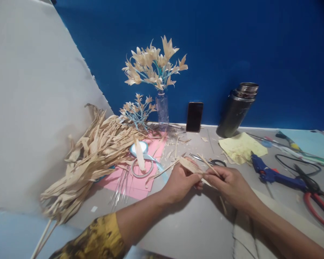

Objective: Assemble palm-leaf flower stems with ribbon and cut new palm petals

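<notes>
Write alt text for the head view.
The left hand and right hand pinch a dried husk strip above a grey table. A pile of dried husks lies to the left, a blue glue gun and red-handled scissors to the right. Behind, a vase of husk flowers, a phone and a flask stand against a blue wall.

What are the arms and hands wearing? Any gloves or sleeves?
No gloves: left hand and right hand are bare, no rings or watch showing. The left arm has a short yellow sleeve with dark blotches, ending near the elbow. No sleeve shows on the right arm.
</notes>
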Available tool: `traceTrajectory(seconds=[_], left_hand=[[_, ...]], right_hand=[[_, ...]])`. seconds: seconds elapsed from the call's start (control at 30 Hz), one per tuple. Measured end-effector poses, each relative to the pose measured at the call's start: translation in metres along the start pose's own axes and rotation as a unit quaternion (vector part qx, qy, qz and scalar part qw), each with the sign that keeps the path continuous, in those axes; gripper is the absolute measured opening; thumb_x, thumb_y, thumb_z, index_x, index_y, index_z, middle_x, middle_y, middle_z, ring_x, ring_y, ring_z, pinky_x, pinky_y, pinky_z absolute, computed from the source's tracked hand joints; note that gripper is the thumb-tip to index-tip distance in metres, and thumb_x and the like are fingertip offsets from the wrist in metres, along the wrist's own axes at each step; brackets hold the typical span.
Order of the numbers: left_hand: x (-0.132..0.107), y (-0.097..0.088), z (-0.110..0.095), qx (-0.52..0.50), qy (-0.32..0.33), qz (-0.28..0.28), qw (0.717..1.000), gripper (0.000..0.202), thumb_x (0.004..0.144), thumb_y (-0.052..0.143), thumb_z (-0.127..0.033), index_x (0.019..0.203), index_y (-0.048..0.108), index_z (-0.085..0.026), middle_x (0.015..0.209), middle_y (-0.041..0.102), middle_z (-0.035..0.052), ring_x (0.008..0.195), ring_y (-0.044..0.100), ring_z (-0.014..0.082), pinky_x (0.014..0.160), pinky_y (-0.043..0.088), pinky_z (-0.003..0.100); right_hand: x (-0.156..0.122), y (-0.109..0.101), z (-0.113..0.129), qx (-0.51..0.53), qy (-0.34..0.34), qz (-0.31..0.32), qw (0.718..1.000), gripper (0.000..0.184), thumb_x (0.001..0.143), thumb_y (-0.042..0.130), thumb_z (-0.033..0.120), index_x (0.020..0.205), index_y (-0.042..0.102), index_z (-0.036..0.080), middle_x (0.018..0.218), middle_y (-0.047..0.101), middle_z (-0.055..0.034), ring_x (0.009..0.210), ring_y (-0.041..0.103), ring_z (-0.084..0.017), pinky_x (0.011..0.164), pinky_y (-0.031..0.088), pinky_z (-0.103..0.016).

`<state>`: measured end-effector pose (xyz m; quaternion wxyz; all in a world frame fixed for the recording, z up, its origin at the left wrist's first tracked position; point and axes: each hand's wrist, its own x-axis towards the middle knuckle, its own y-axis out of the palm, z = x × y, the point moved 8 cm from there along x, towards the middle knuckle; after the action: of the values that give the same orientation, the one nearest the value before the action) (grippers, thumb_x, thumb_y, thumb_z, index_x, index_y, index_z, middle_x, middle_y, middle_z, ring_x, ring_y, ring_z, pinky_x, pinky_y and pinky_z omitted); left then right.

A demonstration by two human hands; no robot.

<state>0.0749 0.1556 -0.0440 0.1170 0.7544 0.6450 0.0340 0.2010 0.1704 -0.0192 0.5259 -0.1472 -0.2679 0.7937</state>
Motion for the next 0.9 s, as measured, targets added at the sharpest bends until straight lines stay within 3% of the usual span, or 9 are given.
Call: traceTrajectory(seconds=[0.13, 0.23, 0.4, 0.5, 0.6, 0.67, 0.73, 0.8, 0.9], left_hand=[[-0.003, 0.000, -0.001, 0.002, 0.012, -0.007, 1.000, 0.022, 0.070, 0.063, -0.016, 0.089, 0.053, -0.019, 0.055, 0.052, -0.0062, 0.050, 0.048, 0.0102, 0.051, 0.038, 0.022], [-0.007, -0.001, -0.005, 0.016, 0.031, -0.031, 0.999, 0.018, 0.070, 0.060, -0.014, 0.087, 0.056, -0.018, 0.057, 0.050, -0.0059, 0.053, 0.045, 0.0092, 0.052, 0.035, 0.021], [-0.006, -0.004, -0.004, 0.039, -0.004, -0.031, 0.999, 0.031, 0.072, 0.061, -0.020, 0.103, 0.059, -0.017, 0.048, 0.049, -0.0067, 0.044, 0.041, 0.0100, 0.046, 0.031, 0.022], [0.001, -0.027, -0.017, 0.051, 0.019, -0.068, 0.996, 0.034, 0.075, 0.058, -0.024, 0.109, 0.061, -0.017, 0.048, 0.048, -0.0074, 0.042, 0.040, 0.0100, 0.046, 0.032, 0.022], [0.007, -0.063, -0.048, 0.096, 0.113, -0.171, 0.974, 0.026, 0.076, 0.059, -0.026, 0.100, 0.065, -0.019, 0.063, 0.052, -0.0038, 0.057, 0.047, 0.0102, 0.056, 0.039, 0.022], [0.013, -0.074, -0.058, 0.151, 0.110, -0.184, 0.965, 0.020, 0.076, 0.061, -0.029, 0.091, 0.068, -0.018, 0.069, 0.056, -0.0008, 0.063, 0.050, 0.0120, 0.059, 0.040, 0.023], [0.018, -0.067, -0.056, 0.198, 0.058, -0.133, 0.969, 0.016, 0.074, 0.063, -0.029, 0.083, 0.068, -0.017, 0.069, 0.059, 0.0013, 0.063, 0.051, 0.0133, 0.058, 0.040, 0.024], [0.018, -0.046, -0.047, 0.242, 0.006, -0.027, 0.970, 0.018, 0.072, 0.066, -0.029, 0.084, 0.070, -0.017, 0.074, 0.063, 0.0029, 0.066, 0.054, 0.0144, 0.059, 0.040, 0.024], [0.009, -0.009, -0.033, 0.302, -0.023, 0.113, 0.946, 0.021, 0.070, 0.071, -0.032, 0.084, 0.071, -0.016, 0.075, 0.064, 0.0013, 0.067, 0.054, 0.0141, 0.059, 0.038, 0.023]], right_hand=[[0.000, 0.001, -0.004, -0.012, 0.012, 0.003, 1.000, 0.033, 0.084, 0.058, 0.040, 0.059, 0.055, 0.019, 0.056, 0.045, 0.0051, 0.057, 0.041, -0.013, 0.055, 0.030, -0.025], [0.002, 0.004, -0.010, 0.015, 0.028, 0.038, 0.999, 0.035, 0.081, 0.061, 0.043, 0.058, 0.046, 0.021, 0.056, 0.038, 0.0065, 0.056, 0.037, -0.012, 0.052, 0.028, -0.024], [0.004, -0.008, -0.005, 0.024, 0.017, 0.033, 0.999, 0.027, 0.083, 0.054, 0.040, 0.064, 0.052, 0.020, 0.060, 0.047, 0.0046, 0.060, 0.044, -0.014, 0.057, 0.034, -0.025], [0.005, -0.019, -0.006, -0.017, 0.025, 0.013, 0.999, 0.025, 0.082, 0.054, 0.038, 0.065, 0.057, 0.020, 0.061, 0.052, 0.0032, 0.061, 0.049, -0.015, 0.058, 0.035, -0.026], [0.005, -0.018, -0.009, -0.051, 0.032, 0.028, 0.998, 0.021, 0.080, 0.055, 0.035, 0.066, 0.063, 0.021, 0.062, 0.059, 0.0018, 0.063, 0.054, -0.017, 0.058, 0.035, -0.026], [0.004, -0.011, -0.010, -0.078, 0.016, 0.056, 0.995, 0.018, 0.079, 0.055, 0.030, 0.068, 0.067, 0.022, 0.064, 0.063, 0.0012, 0.064, 0.057, -0.017, 0.059, 0.035, -0.026], [0.003, -0.004, -0.010, -0.112, -0.002, 0.075, 0.991, 0.017, 0.079, 0.055, 0.026, 0.070, 0.069, 0.023, 0.067, 0.067, 0.0008, 0.067, 0.060, -0.018, 0.061, 0.036, -0.026], [0.002, -0.002, -0.009, -0.139, -0.017, 0.073, 0.987, 0.017, 0.080, 0.054, 0.024, 0.071, 0.069, 0.023, 0.069, 0.069, 0.0002, 0.068, 0.062, -0.018, 0.061, 0.035, -0.026], [0.000, -0.004, -0.004, -0.163, -0.046, 0.061, 0.984, 0.020, 0.083, 0.051, 0.024, 0.069, 0.066, 0.022, 0.067, 0.068, -0.0004, 0.066, 0.061, -0.018, 0.060, 0.034, -0.026]])
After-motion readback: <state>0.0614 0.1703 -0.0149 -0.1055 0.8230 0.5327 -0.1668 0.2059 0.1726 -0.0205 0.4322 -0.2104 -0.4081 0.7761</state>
